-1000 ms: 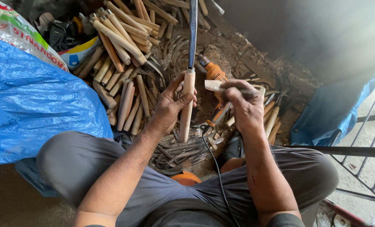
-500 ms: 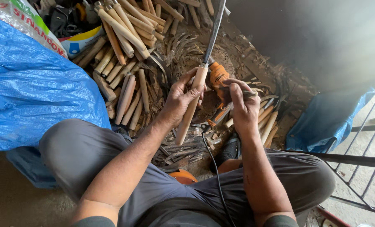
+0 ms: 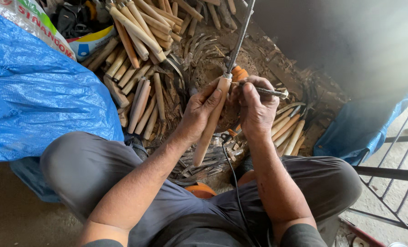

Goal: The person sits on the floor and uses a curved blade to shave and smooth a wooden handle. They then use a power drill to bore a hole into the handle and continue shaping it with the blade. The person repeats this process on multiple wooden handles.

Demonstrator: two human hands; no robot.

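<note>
The person sits on a dirt floor (image 3: 12, 215) strewn with wood shavings and scrap, knees spread, facing a dim grey wall (image 3: 341, 41). A blue tarp (image 3: 34, 96) bulges beside the left knee, a second blue sheet (image 3: 364, 128) lies past the right knee, and a dark metal railing (image 3: 396, 174) runs along the right edge.

The left hand (image 3: 201, 110) wraps its fingers (image 3: 213, 98) around the upper part of a pale wooden handle (image 3: 208, 126), which slants down toward the lap; a long metal blade (image 3: 239, 36) rises from the handle's top end, up and away from the fingers. The right hand (image 3: 256, 110) sits just beside the left, its fingers closed on a thin metal rod (image 3: 270, 92) that juts out to the right of the knuckles. An orange power tool (image 3: 238, 73) shows just behind both hands, mostly hidden, and a black cord (image 3: 233, 183) trails down between the legs.

Beyond the left fingers lies a heap of wooden handles (image 3: 142, 103), with longer ones stacked farther up. More handles (image 3: 288, 130) lie close to the right of the right hand.
</note>
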